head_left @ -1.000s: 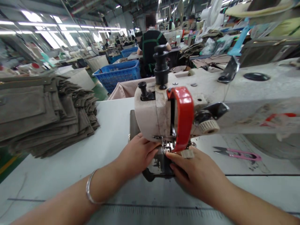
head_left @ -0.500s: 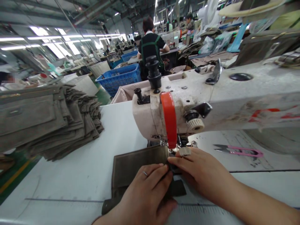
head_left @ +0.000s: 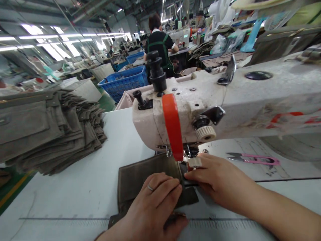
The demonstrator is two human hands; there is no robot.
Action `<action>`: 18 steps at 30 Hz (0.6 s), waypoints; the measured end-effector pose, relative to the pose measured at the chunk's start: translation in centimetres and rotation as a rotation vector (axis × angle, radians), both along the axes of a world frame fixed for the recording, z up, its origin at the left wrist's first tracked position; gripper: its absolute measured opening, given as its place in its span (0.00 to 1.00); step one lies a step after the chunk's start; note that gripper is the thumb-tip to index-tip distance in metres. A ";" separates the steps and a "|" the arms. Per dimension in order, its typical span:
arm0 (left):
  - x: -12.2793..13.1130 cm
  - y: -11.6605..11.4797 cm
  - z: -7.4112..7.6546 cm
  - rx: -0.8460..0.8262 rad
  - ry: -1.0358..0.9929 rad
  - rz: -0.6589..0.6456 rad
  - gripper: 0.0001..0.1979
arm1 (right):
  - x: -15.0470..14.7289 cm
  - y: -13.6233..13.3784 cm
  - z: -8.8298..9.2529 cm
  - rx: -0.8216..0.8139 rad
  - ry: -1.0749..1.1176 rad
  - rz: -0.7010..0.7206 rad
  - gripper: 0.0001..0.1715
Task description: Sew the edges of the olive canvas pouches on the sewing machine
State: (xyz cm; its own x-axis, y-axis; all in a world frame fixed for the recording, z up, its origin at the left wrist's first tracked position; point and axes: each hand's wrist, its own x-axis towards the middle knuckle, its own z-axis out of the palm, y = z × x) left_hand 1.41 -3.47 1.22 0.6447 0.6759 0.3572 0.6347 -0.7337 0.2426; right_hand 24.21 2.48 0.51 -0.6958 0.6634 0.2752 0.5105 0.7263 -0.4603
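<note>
A grey-brown fabric piece (head_left: 140, 175) lies on the white table under the head of a cream sewing machine (head_left: 200, 103) with a red guard (head_left: 172, 125). My left hand (head_left: 154, 204), a ring on one finger, lies flat on the fabric with fingers stretched toward the needle. My right hand (head_left: 215, 182) rests beside the presser foot with its fingers pressed together on the fabric's edge, fingertips meeting those of the left hand. The needle area is hidden behind the red guard.
A tall stack of the same fabric pieces (head_left: 45, 130) stands at the left. Pink thread snips (head_left: 253, 159) lie on the table (head_left: 75, 187) at the right. Behind are a blue basket (head_left: 125, 82) and a person in a dark top (head_left: 159, 45) at another machine.
My left hand came back from beside the needle to lie on top of the fabric, which now shows spread out left of the machine head. Since half a second ago, little has moved.
</note>
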 end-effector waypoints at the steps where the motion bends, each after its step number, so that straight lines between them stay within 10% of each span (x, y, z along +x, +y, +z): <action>1: 0.0 0.0 0.0 0.000 0.005 -0.008 0.21 | 0.1 0.0 0.1 0.001 -0.009 0.011 0.18; 18: -1.1 3.0 0.5 -0.083 0.097 -0.158 0.22 | -1.0 -0.7 -1.0 0.089 0.019 -0.020 0.18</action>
State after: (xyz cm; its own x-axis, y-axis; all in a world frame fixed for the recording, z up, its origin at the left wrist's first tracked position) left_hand 0.28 -0.43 1.67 0.7737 0.5879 0.2360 0.5365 -0.8062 0.2495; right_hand 23.19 1.82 -0.48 -0.6769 0.6494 0.3466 0.5169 0.7546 -0.4042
